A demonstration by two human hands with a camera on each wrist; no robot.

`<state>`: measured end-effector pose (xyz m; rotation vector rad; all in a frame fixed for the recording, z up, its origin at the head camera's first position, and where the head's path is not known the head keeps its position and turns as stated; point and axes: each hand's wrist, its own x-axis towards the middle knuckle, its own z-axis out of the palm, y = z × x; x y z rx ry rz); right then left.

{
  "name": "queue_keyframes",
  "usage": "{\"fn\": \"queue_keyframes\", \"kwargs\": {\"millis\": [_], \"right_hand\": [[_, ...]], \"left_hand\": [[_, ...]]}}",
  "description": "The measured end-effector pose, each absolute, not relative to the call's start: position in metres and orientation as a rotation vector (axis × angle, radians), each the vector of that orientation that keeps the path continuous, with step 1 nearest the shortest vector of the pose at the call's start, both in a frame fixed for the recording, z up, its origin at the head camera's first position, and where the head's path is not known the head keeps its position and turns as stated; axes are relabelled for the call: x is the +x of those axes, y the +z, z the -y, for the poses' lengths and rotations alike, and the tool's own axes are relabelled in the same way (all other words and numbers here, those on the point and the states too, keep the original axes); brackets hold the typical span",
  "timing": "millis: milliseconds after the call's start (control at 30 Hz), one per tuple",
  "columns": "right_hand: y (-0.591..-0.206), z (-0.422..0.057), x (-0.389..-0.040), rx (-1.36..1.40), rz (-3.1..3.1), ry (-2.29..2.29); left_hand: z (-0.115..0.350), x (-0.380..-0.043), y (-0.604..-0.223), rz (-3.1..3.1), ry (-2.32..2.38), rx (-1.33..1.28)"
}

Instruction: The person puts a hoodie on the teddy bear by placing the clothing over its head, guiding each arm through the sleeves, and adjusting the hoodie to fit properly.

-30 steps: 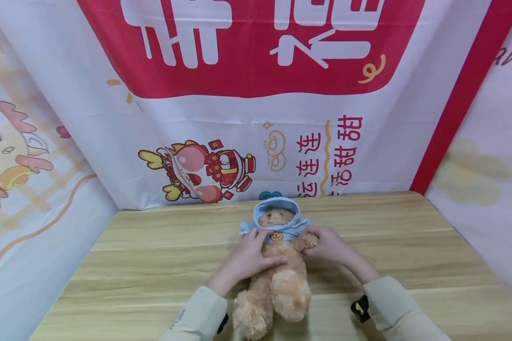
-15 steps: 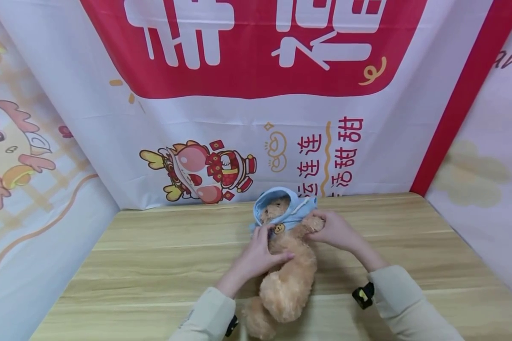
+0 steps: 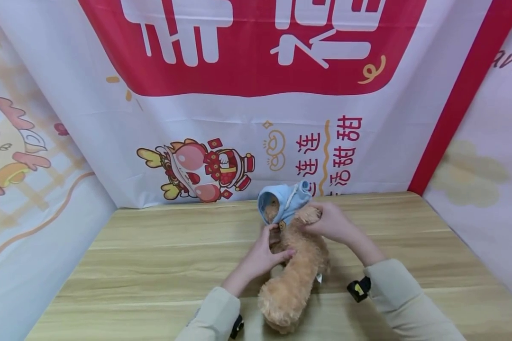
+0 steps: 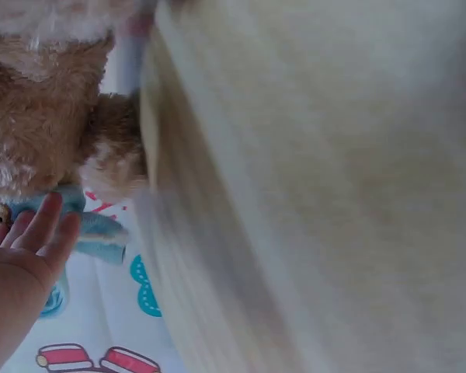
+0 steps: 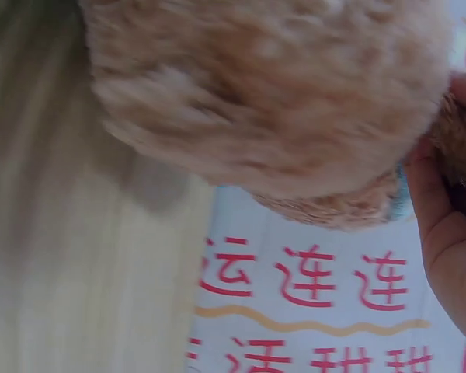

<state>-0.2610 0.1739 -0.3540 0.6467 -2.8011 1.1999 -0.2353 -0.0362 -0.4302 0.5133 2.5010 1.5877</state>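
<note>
A light brown teddy bear [image 3: 298, 267] lies turned onto its side on the table, one leg towards me. Its blue hoodie [image 3: 288, 196] is bunched round the head, with the hood framing the mostly hidden face. My left hand [image 3: 260, 255] holds the bear's body, thumb across the belly and fingers at the hoodie's lower edge. In the left wrist view those fingers [image 4: 43, 225] lie against the blue cloth. With my right hand [image 3: 334, 225] I grip the bear by its raised fluffy arm [image 3: 308, 215]; the right wrist view shows the thumb side against brown fur [image 5: 272, 93].
The wooden table [image 3: 162, 265] meets a white and red printed cloth [image 3: 239, 109] just behind the bear's head. Printed side cloths [image 3: 21, 156] stand at left and right. A small white tag [image 3: 319, 278] sticks out by the bear's lower body.
The bear has rolled from its back onto its side, and its hood now faces left. Both hands have kept hold of it and shifted slightly right.
</note>
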Motion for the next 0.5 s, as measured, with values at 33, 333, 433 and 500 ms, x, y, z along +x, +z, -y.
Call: {"fn": "queue_keyframes", "kwargs": {"millis": [33, 333, 433, 500], "right_hand": [[-0.357, -0.173, -0.261, 0.627, 2.800, 1.234], [-0.374, -0.166, -0.260, 0.603, 2.728, 1.474], [-0.378, -0.165, -0.260, 0.650, 2.662, 1.526], [-0.382, -0.163, -0.261, 0.696, 2.610, 1.526]], "left_hand": [[0.037, -0.235, -0.432, -2.507, 1.579, 0.519], [0.051, -0.238, -0.428, -2.527, 1.503, 0.464], [0.056, -0.239, -0.418, -2.573, 1.517, 0.444], [0.059, -0.239, -0.409, -2.599, 1.552, 0.437]]}}
